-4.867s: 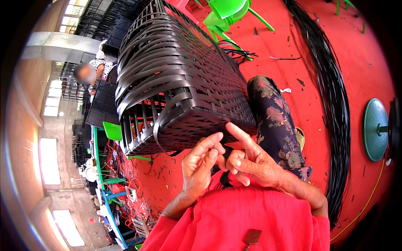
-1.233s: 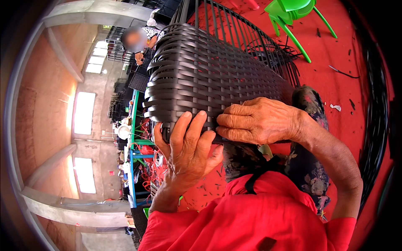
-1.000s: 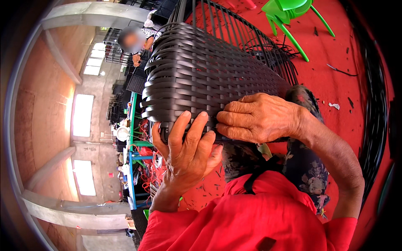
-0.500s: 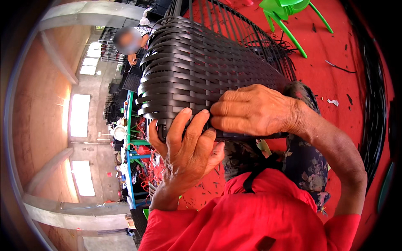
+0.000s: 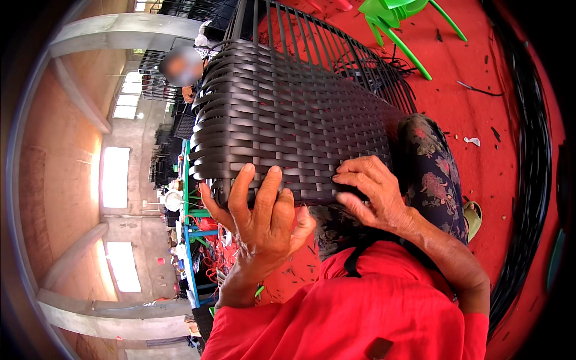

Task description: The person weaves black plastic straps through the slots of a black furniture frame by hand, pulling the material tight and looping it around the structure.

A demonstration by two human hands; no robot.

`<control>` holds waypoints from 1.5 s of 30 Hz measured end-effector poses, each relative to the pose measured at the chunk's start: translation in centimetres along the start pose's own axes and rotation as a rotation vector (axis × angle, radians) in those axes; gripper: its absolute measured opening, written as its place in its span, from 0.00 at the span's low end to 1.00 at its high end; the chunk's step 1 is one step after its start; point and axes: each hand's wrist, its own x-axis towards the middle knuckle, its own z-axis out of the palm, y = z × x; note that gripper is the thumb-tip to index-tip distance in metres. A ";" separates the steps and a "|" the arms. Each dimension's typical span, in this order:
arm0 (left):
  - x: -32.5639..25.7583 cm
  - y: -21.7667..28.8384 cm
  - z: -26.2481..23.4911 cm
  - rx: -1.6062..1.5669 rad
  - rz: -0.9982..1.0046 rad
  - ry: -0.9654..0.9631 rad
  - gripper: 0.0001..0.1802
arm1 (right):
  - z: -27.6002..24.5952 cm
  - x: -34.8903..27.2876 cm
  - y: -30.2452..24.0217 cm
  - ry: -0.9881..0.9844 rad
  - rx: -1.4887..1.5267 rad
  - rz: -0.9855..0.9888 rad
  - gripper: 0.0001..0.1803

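Observation:
A large black woven piece (image 5: 300,126) of flat plastic rattan strips, perhaps a furniture panel, leans in front of me with its near edge low over my lap. Close to its lower left corner, the spread fingertips of my left hand (image 5: 261,219) rest on the weave, while the thumb stays below the edge, apart from the fingers. My right hand (image 5: 381,195) touches the weave farther along the same edge, fingers bent and thumb apart from them. I can make out no loose strip in either hand. Bare black rods (image 5: 324,36) fan out beyond the woven part.
A green plastic chair (image 5: 396,24) stands far right on the red floor (image 5: 468,120), with scattered black scraps. A long bundle of black strips (image 5: 522,180) lies along the right. Leftward are a cluttered blue-green frame (image 5: 191,264) and, farther off, another person (image 5: 186,69).
My right hand has moved right along the edge, away from my left hand, and its fingers have parted. The woven piece has shifted slightly left and down in view; a green shoe now shows.

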 end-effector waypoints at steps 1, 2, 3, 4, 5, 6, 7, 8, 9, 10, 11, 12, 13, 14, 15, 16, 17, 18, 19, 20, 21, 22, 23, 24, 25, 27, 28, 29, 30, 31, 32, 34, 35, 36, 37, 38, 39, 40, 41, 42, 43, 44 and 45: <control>-0.1 0.0 0.0 0.012 0.002 -0.013 0.13 | 0.2 -0.3 -0.3 -0.020 -0.001 -0.009 0.21; -0.3 -0.1 -0.1 0.018 0.003 -0.011 0.13 | 0.6 -0.9 -0.1 -0.040 0.017 -0.005 0.27; -0.6 -0.2 -0.1 0.004 -0.005 -0.012 0.14 | 0.9 -1.2 -0.4 -0.037 0.020 -0.010 0.27; -0.8 -0.3 0.0 -0.017 -0.011 -0.011 0.15 | 1.1 -1.5 -0.6 -0.036 -0.006 0.010 0.29; -0.8 -0.2 0.1 -0.016 -0.005 -0.007 0.15 | 1.3 -1.6 -0.7 -0.035 -0.032 0.031 0.31; -0.8 0.0 0.3 -0.022 -0.018 0.006 0.17 | 1.3 -1.6 -0.7 -0.047 -0.049 0.035 0.32; -0.9 0.1 0.4 -0.019 -0.035 0.016 0.21 | 1.6 -1.6 -0.6 -0.045 -0.046 0.028 0.32; -0.9 0.1 0.5 -0.012 -0.035 0.019 0.21 | 1.9 -1.6 -0.5 -0.041 -0.059 0.027 0.32; -1.0 0.1 0.7 -0.001 -0.035 0.018 0.20 | 2.1 -1.5 -0.5 -0.037 -0.072 0.026 0.32; -1.1 0.2 0.7 0.007 -0.036 0.015 0.20 | 2.1 -1.5 -0.6 -0.037 -0.071 0.023 0.32; -1.3 0.0 0.7 0.009 -0.037 0.016 0.20 | 2.2 -1.4 -0.8 -0.020 -0.071 0.032 0.31; -1.4 -0.2 0.6 -0.007 -0.027 0.020 0.19 | 2.1 -1.3 -0.9 -0.004 -0.070 0.041 0.30; -1.5 -0.3 0.5 -0.026 -0.013 0.024 0.18 | 2.0 -1.2 -0.9 -0.003 -0.071 0.041 0.30; -1.5 -0.4 0.5 -0.026 -0.012 0.025 0.18 | 1.9 -1.0 -0.7 -0.003 -0.085 0.036 0.29; -1.5 -0.5 0.4 -0.035 -0.017 0.034 0.18 | 1.8 -0.9 -0.7 -0.002 -0.100 0.032 0.28; -1.5 -0.5 0.4 -0.041 -0.022 0.044 0.18 | 1.8 -0.9 -0.8 -0.002 -0.101 0.030 0.28; -1.5 -0.4 0.3 -0.040 -0.021 0.047 0.18 | 1.8 -0.8 -0.9 0.011 -0.101 0.030 0.28; -1.4 -0.3 0.2 -0.049 -0.026 0.035 0.19 | 1.8 -0.8 -0.9 0.024 -0.101 0.031 0.28; -1.4 -0.3 0.1 -0.056 -0.034 0.021 0.20 | 1.9 -0.8 -0.9 0.022 -0.101 0.028 0.28; -1.5 -0.4 0.2 -0.055 -0.036 0.023 0.20 | 1.9 -0.8 -0.9 0.027 -0.098 0.026 0.28; -1.5 -0.5 0.2 -0.040 -0.030 0.017 0.20 | 2.0 -0.8 -0.9 0.032 -0.095 0.025 0.28; -1.5 -0.5 0.2 -0.025 -0.022 0.008 0.21 | 2.0 -0.8 -1.0 0.031 -0.095 0.023 0.28; -1.4 -0.5 0.1 -0.023 -0.024 0.008 0.21 | 2.0 -0.7 -1.1 0.038 -0.097 0.023 0.28; -1.2 -0.6 -0.1 -0.038 -0.017 -0.001 0.21 | 2.1 -0.7 -1.1 0.045 -0.098 0.022 0.28; -1.1 -0.5 -0.2 -0.058 -0.007 -0.006 0.21 | 2.0 -0.8 -1.2 0.046 -0.104 0.022 0.28; -0.9 -0.4 -0.2 -0.049 0.005 -0.018 0.21 | 1.8 -0.9 -1.2 0.058 -0.113 0.032 0.29; -0.9 -0.4 -0.2 -0.033 0.013 -0.036 0.22 | 1.8 -0.9 -1.2 0.058 -0.114 0.031 0.29; -0.9 -0.4 -0.2 -0.033 0.013 -0.035 0.22 | 1.8 -0.9 -1.2 0.061 -0.118 0.026 0.29; -0.9 -0.3 -0.1 -0.035 0.002 -0.028 0.21 | 1.8 -0.9 -1.2 0.063 -0.123 0.022 0.29; -0.9 -0.2 0.0 -0.034 -0.011 -0.021 0.21 | 1.8 -0.9 -1.3 0.063 -0.123 0.020 0.29; -1.0 -0.1 0.0 -0.032 -0.011 -0.020 0.21 | 1.8 -0.9 -1.4 0.059 -0.121 0.026 0.28; -1.0 0.1 0.3 -0.032 -0.037 0.016 0.20 | 1.8 -0.9 -1.5 0.055 -0.120 0.033 0.28; -0.9 0.3 0.4 -0.033 -0.036 0.016 0.20 | 1.8 -0.9 -1.5 0.055 -0.122 0.034 0.28; -0.8 0.5 0.5 -0.034 -0.048 0.049 0.17 | 1.9 -0.9 -1.5 0.054 -0.125 0.036 0.28; -0.8 0.6 0.6 -0.034 -0.061 0.082 0.13 | 1.9 -1.0 -1.4 0.054 -0.124 0.037 0.28; -0.9 0.3 0.9 -0.034 -0.062 0.080 0.13 | 2.0 -1.0 -1.4 0.058 -0.133 0.031 0.28; -1.3 -0.3 1.5 0.007 -0.025 0.122 0.13 | 2.1 -1.0 -1.4 0.062 -0.141 0.025 0.28; -1.4 -0.7 1.8 0.046 0.013 0.165 0.13 | 1.9 -0.9 -1.5 0.062 -0.141 0.025 0.28; -1.4 -0.8 1.6 0.046 0.013 0.165 0.13 | 1.7 -0.8 -1.6 0.050 -0.121 0.029 0.28; -1.3 -0.8 1.1 0.014 0.012 0.145 0.13 | 1.5 -0.7 -1.8 0.039 -0.101 0.031 0.28; -1.2 -0.7 0.8 -0.021 0.012 0.126 0.13 | 1.3 -0.6 -1.8 0.039 -0.103 0.032 0.28; -1.1 -0.5 0.6 -0.022 0.012 0.127 0.13 | 1.0 -0.4 -1.7 0.031 -0.045 0.038 0.28; -1.0 -0.3 0.3 -0.030 0.006 0.102 0.13 | 0.9 -0.2 -1.6 0.023 0.013 0.043 0.28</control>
